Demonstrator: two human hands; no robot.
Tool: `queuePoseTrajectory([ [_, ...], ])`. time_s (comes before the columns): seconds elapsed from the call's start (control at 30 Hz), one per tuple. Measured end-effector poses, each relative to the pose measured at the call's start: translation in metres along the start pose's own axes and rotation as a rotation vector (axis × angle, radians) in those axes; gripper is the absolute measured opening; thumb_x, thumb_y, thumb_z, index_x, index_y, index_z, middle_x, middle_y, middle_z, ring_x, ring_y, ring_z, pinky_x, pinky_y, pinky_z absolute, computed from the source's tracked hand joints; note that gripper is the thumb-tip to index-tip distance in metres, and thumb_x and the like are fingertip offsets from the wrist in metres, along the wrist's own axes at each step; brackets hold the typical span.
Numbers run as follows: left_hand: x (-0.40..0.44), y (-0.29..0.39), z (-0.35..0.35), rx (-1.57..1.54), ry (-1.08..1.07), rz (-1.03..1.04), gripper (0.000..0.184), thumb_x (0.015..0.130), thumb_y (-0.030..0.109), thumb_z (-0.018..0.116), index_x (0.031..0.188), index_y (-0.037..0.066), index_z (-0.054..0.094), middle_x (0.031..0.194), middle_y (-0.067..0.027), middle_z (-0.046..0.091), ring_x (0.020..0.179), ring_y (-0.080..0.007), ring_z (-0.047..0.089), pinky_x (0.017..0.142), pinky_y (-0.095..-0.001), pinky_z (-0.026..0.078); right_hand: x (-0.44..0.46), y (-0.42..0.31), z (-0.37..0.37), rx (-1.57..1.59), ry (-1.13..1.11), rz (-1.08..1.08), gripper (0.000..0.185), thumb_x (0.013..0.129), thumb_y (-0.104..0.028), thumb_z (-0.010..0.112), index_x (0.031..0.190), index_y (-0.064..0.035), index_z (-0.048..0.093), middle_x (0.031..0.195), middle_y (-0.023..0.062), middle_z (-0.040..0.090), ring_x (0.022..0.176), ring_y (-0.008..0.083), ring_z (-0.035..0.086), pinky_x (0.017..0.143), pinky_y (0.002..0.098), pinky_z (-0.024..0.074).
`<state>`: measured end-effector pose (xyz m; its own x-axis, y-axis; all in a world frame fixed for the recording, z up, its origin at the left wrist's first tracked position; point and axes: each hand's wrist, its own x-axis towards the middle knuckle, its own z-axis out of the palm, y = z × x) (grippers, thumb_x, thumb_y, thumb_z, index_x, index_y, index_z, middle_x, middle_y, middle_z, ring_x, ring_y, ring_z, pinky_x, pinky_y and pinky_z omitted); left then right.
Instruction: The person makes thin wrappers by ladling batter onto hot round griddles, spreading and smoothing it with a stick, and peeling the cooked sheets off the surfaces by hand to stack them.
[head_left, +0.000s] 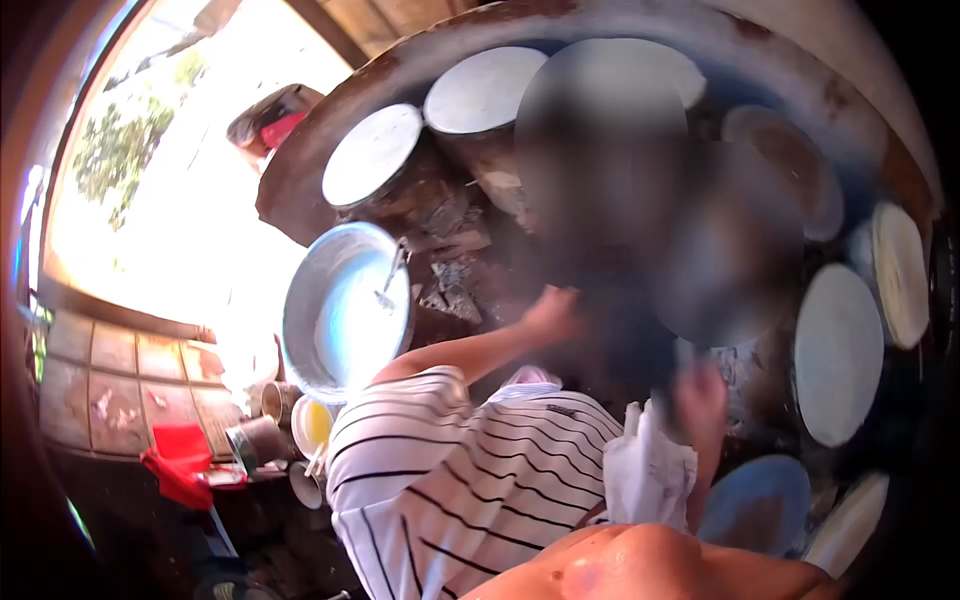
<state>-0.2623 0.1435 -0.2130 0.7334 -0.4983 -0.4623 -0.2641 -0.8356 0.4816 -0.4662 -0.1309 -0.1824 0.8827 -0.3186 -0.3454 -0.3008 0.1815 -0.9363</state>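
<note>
My left hand (551, 315) reaches out over the dark middle of a curved stove. A smoky blur covers its fingertips, so whether it holds anything is hidden. To its left stands a round basin (300, 325) of whitish liquid, with a metal ladle (393, 275) leaning inside. My right hand (702, 392) is further right, smeared, at the lower edge of a hazy dark patch; its fingers do not show clearly. A white cloth (648, 462) hangs beside the right forearm. I cannot tell whether that hand touches it.
Several pale round discs, among them one at the upper left (372, 155) and one at the right (840, 355), line the curved stove rim (300, 170). A bluish disc (757, 505) lies lower right. Cups (257, 440) and a red cloth (180, 455) are at lower left.
</note>
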Motion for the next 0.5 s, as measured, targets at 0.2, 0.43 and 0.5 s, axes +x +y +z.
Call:
queuePoseTrajectory([
  [0.2,-0.047,-0.262,-0.109,-0.164,0.828,-0.692,0.063,0.089,0.040,0.048,0.141,0.007,0.032,0.131,-0.0382,0.034,0.122,-0.0499,0.036,0.092,-0.0496,0.041,0.106,-0.018,0.187,0.032,-0.455,0.170,0.020,0.083,0.002,0.061,0.101,-0.0035,0.053,0.078,0.0088,0.065,0.045,0.0035,0.043,0.038,0.0174,0.0314],
  [0.43,-0.015,-0.378,-0.072,-0.622,0.701,-0.872,0.049,0.086,0.033,0.048,0.116,-0.005,0.057,0.115,-0.0397,0.047,0.115,-0.0466,0.046,0.075,-0.0440,0.053,0.205,-0.037,0.386,-0.686,-0.931,-0.288,0.026,0.081,-0.005,0.059,0.106,-0.0006,0.061,0.090,0.0158,0.067,0.085,0.0259,0.066,0.076,0.0321,0.0500],
  [0.5,-0.054,-0.345,-0.062,-0.954,0.684,-0.822,0.037,0.079,0.017,0.058,0.107,-0.008,0.060,0.104,-0.0323,0.055,0.110,-0.0428,0.050,0.060,-0.0391,0.058,0.225,-0.012,0.470,-0.868,-1.042,-0.433,0.028,0.084,-0.013,0.055,0.110,-0.0121,0.064,0.098,0.0170,0.065,0.092,0.0350,0.061,0.079,0.0410,0.0492],
])
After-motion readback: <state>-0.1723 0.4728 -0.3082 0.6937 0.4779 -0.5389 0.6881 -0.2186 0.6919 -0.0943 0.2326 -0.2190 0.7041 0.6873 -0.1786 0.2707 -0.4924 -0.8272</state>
